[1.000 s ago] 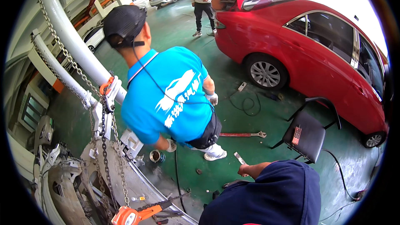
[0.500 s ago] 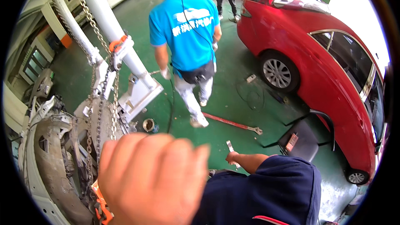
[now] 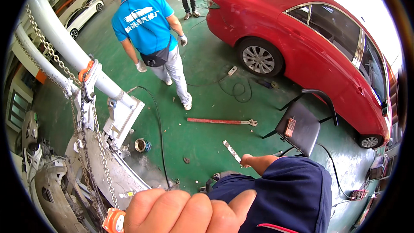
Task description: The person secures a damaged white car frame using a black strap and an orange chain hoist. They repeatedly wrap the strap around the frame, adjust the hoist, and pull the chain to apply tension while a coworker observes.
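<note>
A: So what was over on the left?
B: Metal chains [image 3: 102,151] hanging near a light grey pole [image 3: 64,39], then an orange hoist [image 3: 114,220] down low. Past that, an open tin [image 3: 148,145] stood on the green floor [image 3: 205,146], with 1 person in a blue shirt [image 3: 151,39] and white gloves [image 3: 183,40] farther back.

A: And the left hand [image 3: 185,213]?
B: Huge in the foreground, just beside the hoist. Fingers were curled, thumb out, but tbh I couldn't tell if it gripped anything, it was cut off at the bottom.

A: Where was the metal strip [image 3: 231,151]?
B: Right of a red-handled wrench [image 3: 215,121] on the floor. The right hand [image 3: 246,160] was closed around the strip's lower part.

A: Anything farther right?
B: Yep, 1 black chair [image 3: 308,133] with a reddish box [image 3: 290,127] on its seat, plus a red car [image 3: 302,60] behind it.
</note>
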`<state>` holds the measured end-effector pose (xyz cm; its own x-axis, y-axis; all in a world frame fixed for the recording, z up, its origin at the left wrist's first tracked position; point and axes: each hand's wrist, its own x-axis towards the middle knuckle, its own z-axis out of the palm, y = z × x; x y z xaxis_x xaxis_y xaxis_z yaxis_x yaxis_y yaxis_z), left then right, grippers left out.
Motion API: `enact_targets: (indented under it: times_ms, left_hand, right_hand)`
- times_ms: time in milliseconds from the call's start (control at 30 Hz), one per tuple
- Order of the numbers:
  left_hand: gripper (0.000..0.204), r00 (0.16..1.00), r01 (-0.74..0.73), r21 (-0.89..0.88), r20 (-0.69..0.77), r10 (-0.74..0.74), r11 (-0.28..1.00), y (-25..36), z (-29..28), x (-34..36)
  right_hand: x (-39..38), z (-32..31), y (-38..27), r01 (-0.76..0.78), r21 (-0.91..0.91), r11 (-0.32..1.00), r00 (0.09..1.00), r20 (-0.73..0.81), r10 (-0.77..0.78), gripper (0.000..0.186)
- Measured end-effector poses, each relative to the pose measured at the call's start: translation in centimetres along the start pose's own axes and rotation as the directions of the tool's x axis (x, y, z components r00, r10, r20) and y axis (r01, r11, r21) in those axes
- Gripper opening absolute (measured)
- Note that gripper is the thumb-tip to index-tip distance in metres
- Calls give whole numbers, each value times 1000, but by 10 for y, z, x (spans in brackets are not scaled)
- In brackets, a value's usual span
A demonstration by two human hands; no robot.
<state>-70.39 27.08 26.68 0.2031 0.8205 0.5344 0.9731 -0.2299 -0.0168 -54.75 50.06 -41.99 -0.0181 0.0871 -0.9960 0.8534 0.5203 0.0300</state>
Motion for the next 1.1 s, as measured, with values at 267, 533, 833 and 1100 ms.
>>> enact_targets:
  times_ms: [267, 533, 833, 1100]
  left_hand:
    - [20, 969, 175, -8, -175, -174, 984, -18, -46, -51]
    - [24, 87, 959, -204, -446, -891, 196, -98, -15, -293]
    - [76, -264, 866, 245, -516, -815, -435, -126, 20, -440]
    - [70, -306, 902, 154, -431, -849, -403, -122, 16, -417]
  right_hand:
    - [22, 8, -18, 37, 43, 998, 983, -183, -28, 28]
    - [44, 7, -76, 273, 444, 853, 958, -212, -196, 24]
    - [-38, -15, -172, 363, 422, 831, 919, -311, -244, 18]
    - [-34, -32, -190, 373, 252, 893, 867, -436, -239, 18]
